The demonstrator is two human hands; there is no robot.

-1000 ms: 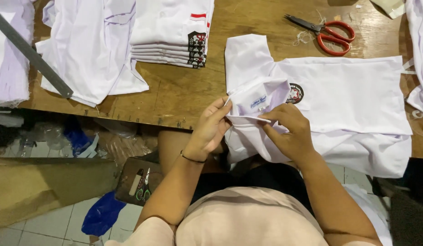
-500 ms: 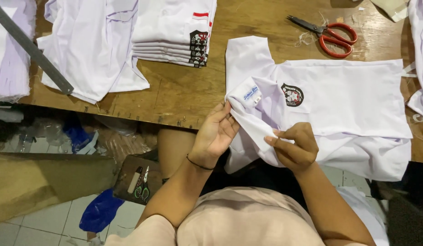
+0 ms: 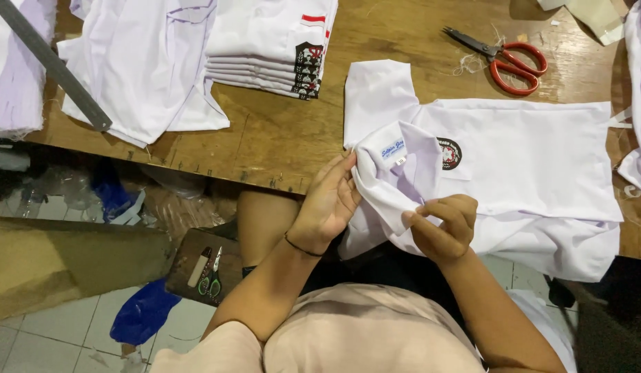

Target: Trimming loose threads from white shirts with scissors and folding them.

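Observation:
A white short-sleeved shirt [image 3: 534,173] with a dark round badge on its chest lies flat over the wooden table's near edge. Its collar [image 3: 396,162], with a small blue-printed label inside, is folded up toward me. My left hand [image 3: 329,204] pinches the collar's left side at the table edge. My right hand [image 3: 441,224] is closed on the shirt's front edge just below the collar, thumb against fingers. Both hands hold the same shirt, a palm's width apart.
A stack of folded white shirts [image 3: 272,41] sits at the back, loose white shirts [image 3: 140,69] lie at left under a grey metal ruler [image 3: 54,65]. Red-handled scissors [image 3: 507,59] rest at the back right. Below the wooden table [image 3: 279,138], a small board with snips [image 3: 203,266] lies on the floor.
The collar has been turned up and spread, showing its label. My right hand slid down and right along the shirt's front edge, away from my left hand.

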